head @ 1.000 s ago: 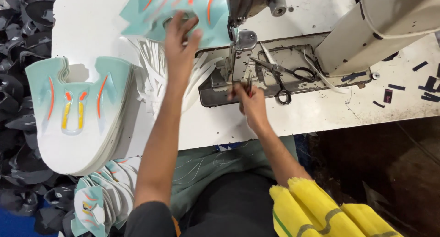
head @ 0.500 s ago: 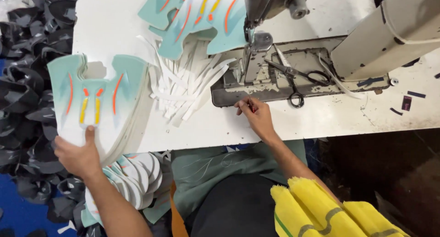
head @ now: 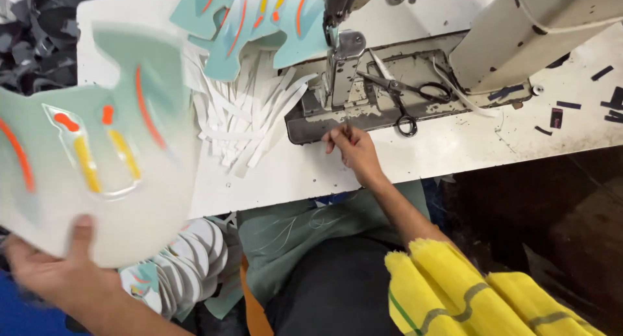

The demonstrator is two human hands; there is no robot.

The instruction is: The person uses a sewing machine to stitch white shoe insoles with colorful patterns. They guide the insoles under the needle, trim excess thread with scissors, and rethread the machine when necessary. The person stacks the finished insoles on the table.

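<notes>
My left hand (head: 55, 271) grips the lower edge of a mint-green shoe upper piece (head: 97, 148) with orange and yellow stripes, lifted off the table at the left and blurred. My right hand (head: 350, 149) rests on the white table (head: 454, 148) by the front edge of the sewing machine's metal bed (head: 363, 109), fingers loosely bent, holding nothing. More mint-green pieces (head: 259, 18) lie under the needle area at the top. A fan of white strips (head: 250, 115) lies between the two hands.
Black scissors (head: 405, 96) lie on the machine bed. The cream sewing machine arm (head: 532, 31) stands at the right. A stack of cut pieces (head: 188, 258) sits by my lap. Yellow mesh fabric (head: 467, 297) lies lower right. Dark scraps (head: 39, 44) pile at the far left.
My left hand moved from the pieces at the needle down to the left stack, then lifted a mint-green piece toward me. My right hand stayed by the machine bed.
</notes>
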